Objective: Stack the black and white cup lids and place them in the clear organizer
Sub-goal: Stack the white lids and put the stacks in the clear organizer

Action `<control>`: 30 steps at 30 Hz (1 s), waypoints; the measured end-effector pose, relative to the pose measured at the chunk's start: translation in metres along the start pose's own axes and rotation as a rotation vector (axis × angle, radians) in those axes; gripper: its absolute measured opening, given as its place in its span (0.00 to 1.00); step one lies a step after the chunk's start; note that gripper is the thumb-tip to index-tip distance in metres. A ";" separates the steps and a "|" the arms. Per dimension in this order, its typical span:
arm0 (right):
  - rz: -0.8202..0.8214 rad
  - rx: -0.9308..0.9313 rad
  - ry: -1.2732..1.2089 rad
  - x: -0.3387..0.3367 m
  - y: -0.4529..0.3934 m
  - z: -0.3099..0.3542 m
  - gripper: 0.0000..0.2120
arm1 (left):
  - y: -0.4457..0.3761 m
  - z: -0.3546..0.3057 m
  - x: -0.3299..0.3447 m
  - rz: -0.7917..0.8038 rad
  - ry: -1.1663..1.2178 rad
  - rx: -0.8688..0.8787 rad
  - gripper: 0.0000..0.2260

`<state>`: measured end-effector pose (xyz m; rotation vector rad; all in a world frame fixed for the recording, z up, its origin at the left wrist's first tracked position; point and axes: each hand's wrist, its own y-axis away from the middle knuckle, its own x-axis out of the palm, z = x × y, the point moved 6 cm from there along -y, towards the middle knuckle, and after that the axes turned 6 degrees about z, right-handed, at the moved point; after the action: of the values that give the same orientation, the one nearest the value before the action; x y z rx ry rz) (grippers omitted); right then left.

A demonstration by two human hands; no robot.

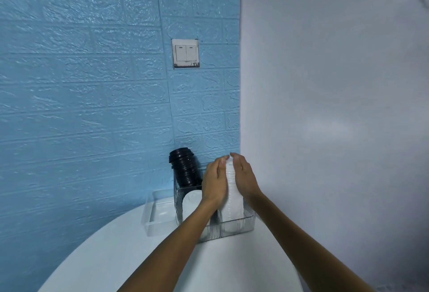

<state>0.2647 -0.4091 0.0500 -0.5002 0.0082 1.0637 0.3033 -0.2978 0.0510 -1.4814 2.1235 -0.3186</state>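
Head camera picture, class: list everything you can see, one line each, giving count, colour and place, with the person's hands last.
Table: one, white, round, in the corner.
Organizer: one, clear, ribbed, at the table's far edge.
Black lids: one stack, leaning in the organizer's back left section.
White lids: one tall stack, in the organizer's right section, between both hands.
White lid: at least one, front left section.
Tray: one, clear, left of the organizer.
Light switch: one, white, on the blue wall.
Left hand: pressing the white stack's left side.
Right hand: pressing its right side.
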 end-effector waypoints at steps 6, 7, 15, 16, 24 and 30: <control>0.007 -0.123 0.047 0.001 0.001 -0.015 0.17 | 0.005 0.011 0.002 0.037 -0.027 0.081 0.16; 0.018 -0.123 0.038 0.000 0.001 -0.015 0.15 | 0.004 0.011 0.002 0.040 -0.021 0.077 0.16; 0.032 -0.113 0.021 0.009 0.006 -0.019 0.10 | 0.009 0.022 -0.001 0.061 -0.026 0.060 0.22; 0.024 -0.099 0.015 0.008 0.006 -0.020 0.10 | 0.008 0.022 -0.001 0.065 -0.028 0.062 0.22; 0.109 0.017 0.001 0.004 0.015 -0.012 0.23 | 0.000 0.013 -0.007 0.177 -0.153 0.005 0.18; 0.224 0.112 -0.046 -0.006 0.014 -0.011 0.28 | -0.012 -0.006 -0.018 0.252 -0.126 -0.081 0.27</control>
<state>0.2532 -0.4129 0.0362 -0.3793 0.0846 1.2863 0.3147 -0.2866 0.0669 -1.2228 2.2107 -0.0458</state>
